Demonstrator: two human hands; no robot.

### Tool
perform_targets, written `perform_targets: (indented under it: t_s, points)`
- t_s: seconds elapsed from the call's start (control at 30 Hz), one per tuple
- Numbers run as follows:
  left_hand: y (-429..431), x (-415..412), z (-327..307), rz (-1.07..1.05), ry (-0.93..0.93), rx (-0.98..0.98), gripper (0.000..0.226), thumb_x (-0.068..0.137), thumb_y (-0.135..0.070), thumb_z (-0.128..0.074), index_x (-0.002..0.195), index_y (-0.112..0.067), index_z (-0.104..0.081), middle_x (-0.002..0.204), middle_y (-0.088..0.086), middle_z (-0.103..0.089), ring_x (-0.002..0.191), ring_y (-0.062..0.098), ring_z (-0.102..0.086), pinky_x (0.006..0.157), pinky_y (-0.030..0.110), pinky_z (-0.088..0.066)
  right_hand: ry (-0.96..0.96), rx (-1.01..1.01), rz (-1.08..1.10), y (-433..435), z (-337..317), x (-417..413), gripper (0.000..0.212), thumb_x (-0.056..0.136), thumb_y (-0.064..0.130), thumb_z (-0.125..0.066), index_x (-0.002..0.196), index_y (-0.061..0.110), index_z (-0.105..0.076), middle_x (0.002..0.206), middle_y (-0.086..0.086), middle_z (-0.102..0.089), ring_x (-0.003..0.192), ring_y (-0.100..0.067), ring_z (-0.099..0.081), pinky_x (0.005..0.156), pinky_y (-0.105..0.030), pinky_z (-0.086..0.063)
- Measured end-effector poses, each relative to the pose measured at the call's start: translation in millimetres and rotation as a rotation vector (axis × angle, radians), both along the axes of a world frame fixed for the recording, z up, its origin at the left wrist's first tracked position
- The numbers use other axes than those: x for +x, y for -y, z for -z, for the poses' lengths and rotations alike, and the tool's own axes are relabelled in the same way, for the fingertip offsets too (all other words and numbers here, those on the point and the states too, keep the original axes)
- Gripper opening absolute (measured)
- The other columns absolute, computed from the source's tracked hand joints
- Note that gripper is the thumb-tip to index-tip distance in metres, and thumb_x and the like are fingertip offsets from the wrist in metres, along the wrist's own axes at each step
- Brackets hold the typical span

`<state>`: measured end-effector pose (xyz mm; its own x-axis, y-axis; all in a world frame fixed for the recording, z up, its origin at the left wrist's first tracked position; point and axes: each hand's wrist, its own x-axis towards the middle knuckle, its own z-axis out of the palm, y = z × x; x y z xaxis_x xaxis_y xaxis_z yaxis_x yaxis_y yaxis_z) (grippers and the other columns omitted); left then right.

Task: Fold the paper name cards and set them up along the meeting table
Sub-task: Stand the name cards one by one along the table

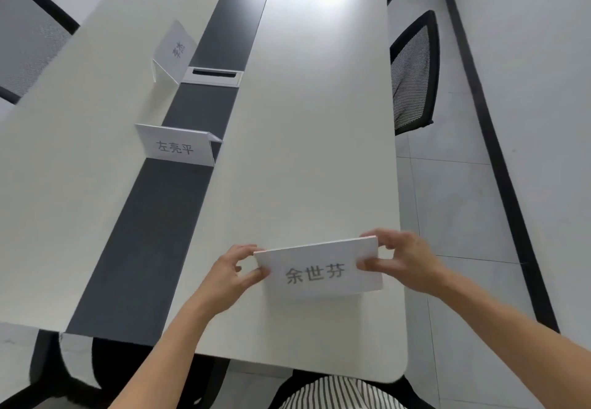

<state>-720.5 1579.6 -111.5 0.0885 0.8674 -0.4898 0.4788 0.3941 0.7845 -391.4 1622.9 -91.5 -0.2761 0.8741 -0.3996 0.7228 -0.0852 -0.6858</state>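
A folded white name card point(319, 269) with grey printed characters is held over the near right part of the white meeting table point(303, 152). My left hand point(235, 272) pinches its left end between thumb and fingers. My right hand point(399, 258) pinches its right end the same way. Whether the card's lower edge touches the table I cannot tell. A second folded name card point(177, 146) stands on the dark centre strip point(144, 232). A third name card point(172, 51) stands farther back on the left half, turned sideways.
A cable box point(212, 75) with a slot sits in the centre strip beside the far card. Black mesh chairs stand at the right point(414, 72) and far left point(28, 40). The table's rounded near corner point(396, 373) is close to my body. Grey tiled floor lies to the right.
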Motion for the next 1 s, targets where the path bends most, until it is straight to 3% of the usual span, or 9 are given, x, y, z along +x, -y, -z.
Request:
perform_targets:
  t_s: [0.13,0.2,0.3,0.4,0.47,0.63,0.73,0.83,1.0]
  points:
    - [4.6,-3.6,-44.7,-0.081,0.418,-0.014,0.063,0.068,-0.054,-0.073,0.123,-0.026,-0.057,0.123,0.002,-0.068,0.116,0.017,-0.062,0.101,0.041,-0.043,-0.380,-0.135,0.050,-22.3,-36.4,-3.1,0.045,0.067,0.049,-0.081,0.100,0.020,-0.071,0.097,-0.009,-0.076,0.086,-0.020,-0.069,0.080,-0.039,-0.053]
    - [9.7,-3.2,-55.8,-0.089,0.504,-0.001,0.079,0.066,-0.053,-0.075,0.135,-0.028,-0.046,0.128,0.005,-0.064,0.118,0.022,-0.060,0.099,0.042,-0.043,-0.445,-0.164,0.079,-27.3,-43.7,-15.3,0.042,0.071,0.046,-0.079,0.103,0.020,-0.071,0.099,-0.016,-0.074,0.083,-0.020,-0.066,0.075,-0.037,-0.050]
    - [19.1,-5.3,-58.6,-0.144,0.516,0.059,0.077,0.068,-0.045,-0.073,0.136,-0.024,-0.044,0.132,0.007,-0.061,0.120,0.027,-0.059,0.096,0.049,-0.048,-0.480,-0.219,0.134,-25.7,-41.2,-36.8,0.053,0.069,0.054,-0.072,0.105,0.015,-0.070,0.102,-0.027,-0.068,0.079,-0.027,-0.060,0.072,-0.043,-0.049]
    - [32.9,-13.9,-55.8,-0.287,0.573,0.038,0.077,0.062,-0.045,-0.076,0.130,-0.020,-0.052,0.126,0.011,-0.064,0.116,0.034,-0.060,0.087,0.049,-0.055,-0.465,-0.273,0.108,-20.9,-32.5,-48.9,0.047,0.082,0.054,-0.064,0.102,0.012,-0.069,0.086,-0.011,-0.071,0.075,-0.021,-0.063,0.072,-0.040,-0.049]
    - [44.6,-23.7,-53.5,-0.386,0.610,0.019,0.068,0.066,-0.041,-0.067,0.130,-0.018,-0.054,0.127,0.014,-0.063,0.116,0.036,-0.059,0.082,0.049,-0.056,-0.472,-0.284,0.091,-15.7,-20.7,-48.0,0.045,0.081,0.059,-0.062,0.107,0.022,-0.067,0.094,0.007,-0.073,0.083,-0.013,-0.068,0.078,-0.035,-0.049]
    - [76.1,-50.6,-48.6,-0.630,0.688,-0.022,0.041,0.088,-0.035,-0.044,0.121,-0.017,-0.063,0.122,0.013,-0.065,0.100,0.025,-0.063,0.068,0.039,-0.058,-0.036,-0.163,-0.057,5.6,38.1,-15.4,0.094,0.055,0.068,-0.076,0.138,0.045,-0.037,0.144,0.016,-0.045,0.134,-0.006,-0.041,0.109,-0.036,-0.038]
    - [90.0,-58.8,-47.5,-0.719,0.684,-0.036,0.039,0.095,-0.030,-0.035,0.119,-0.017,-0.062,0.115,0.009,-0.067,0.093,0.021,-0.067,0.063,0.036,-0.058,0.099,-0.168,-0.145,20.4,67.7,-10.4,0.097,0.058,0.056,-0.079,0.142,0.043,-0.033,0.146,0.015,-0.041,0.132,-0.010,-0.040,0.107,-0.035,-0.038]
    - [98.4,-60.0,-47.9,-0.761,0.654,-0.040,0.037,0.095,-0.030,-0.035,0.119,-0.018,-0.062,0.111,0.006,-0.068,0.092,0.020,-0.066,0.062,0.035,-0.059,0.111,-0.114,-0.105,25.9,86.8,-10.5,0.086,0.062,0.048,-0.082,0.139,0.038,-0.042,0.140,0.015,-0.048,0.124,-0.011,-0.048,0.097,-0.031,-0.042]
    - [102.2,-54.9,-51.0,-0.813,0.678,-0.044,0.035,0.096,-0.029,-0.035,0.111,-0.022,-0.066,0.109,0.005,-0.069,0.095,0.022,-0.063,0.062,0.034,-0.058,0.080,-0.041,-0.088,23.5,90.7,-7.2,0.074,0.061,0.052,-0.082,0.128,0.033,-0.056,0.127,0.016,-0.057,0.115,-0.011,-0.054,0.092,-0.033,-0.046]
